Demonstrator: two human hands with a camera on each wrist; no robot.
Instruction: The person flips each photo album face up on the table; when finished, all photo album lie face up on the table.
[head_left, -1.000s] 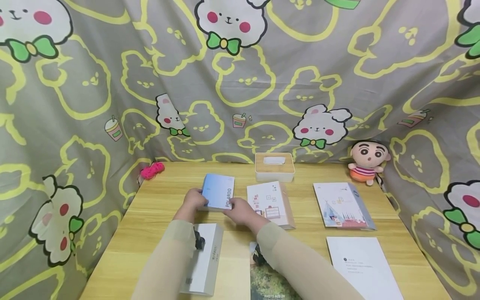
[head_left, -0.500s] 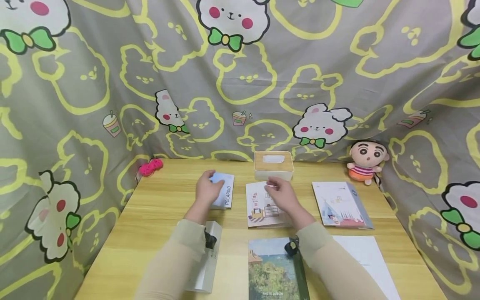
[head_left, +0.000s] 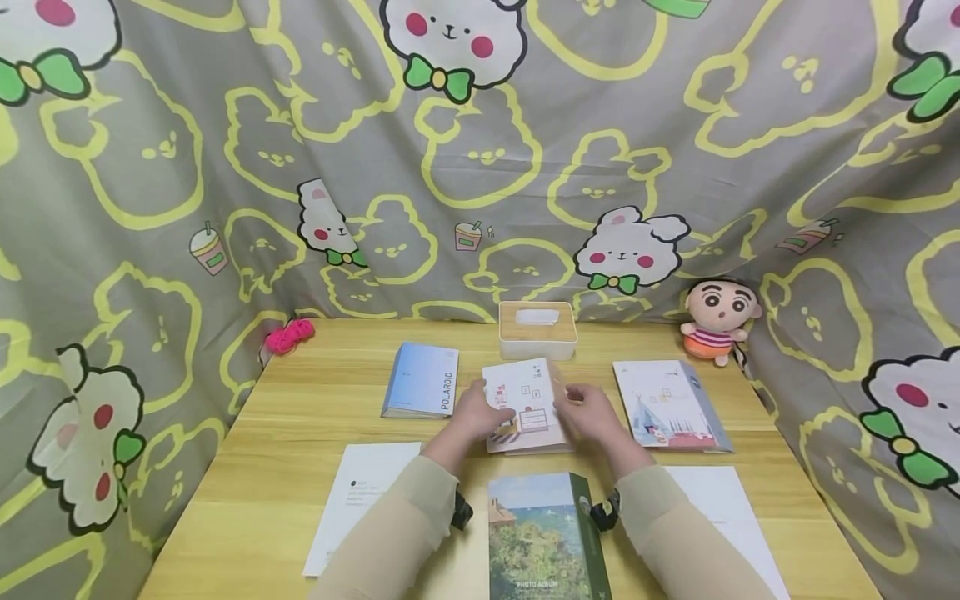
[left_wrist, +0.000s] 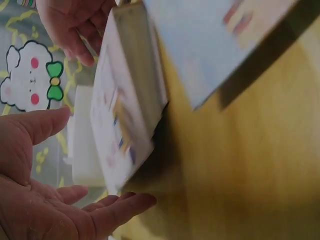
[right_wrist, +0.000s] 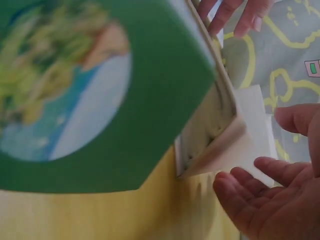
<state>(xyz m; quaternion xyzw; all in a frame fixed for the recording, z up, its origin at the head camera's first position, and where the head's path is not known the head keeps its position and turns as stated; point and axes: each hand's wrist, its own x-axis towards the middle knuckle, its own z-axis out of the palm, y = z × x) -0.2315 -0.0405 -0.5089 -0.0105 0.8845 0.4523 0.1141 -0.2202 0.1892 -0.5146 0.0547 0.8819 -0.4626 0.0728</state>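
Observation:
A white photo album point(head_left: 525, 417) with a drawn room on its cover lies in the middle of the table in the head view. My left hand point(head_left: 480, 412) is at its left edge, thumb over the cover; my right hand point(head_left: 592, 412) is beside its spine. In the left wrist view the left hand point(left_wrist: 55, 185) has its thumb and fingers spread near the album point(left_wrist: 125, 100). The right wrist view has the right hand point(right_wrist: 280, 195) with fingers extended beside the album's spine point(right_wrist: 220, 150). Whether either hand touches the album I cannot tell.
Left of it lies a blue POLAROID album point(head_left: 423, 379); right, a tent-picture album point(head_left: 667, 408). Nearer are a landscape-covered album point(head_left: 536, 533) and two white ones point(head_left: 367, 492), partly under my sleeves. A tissue box point(head_left: 537, 333), doll point(head_left: 720, 321) and pink bundle point(head_left: 289, 336) stand behind.
Both hands held the blue album a second ago, then came off it. My left hand moved right to the room-picture album; my right hand came down from above that album to its right side.

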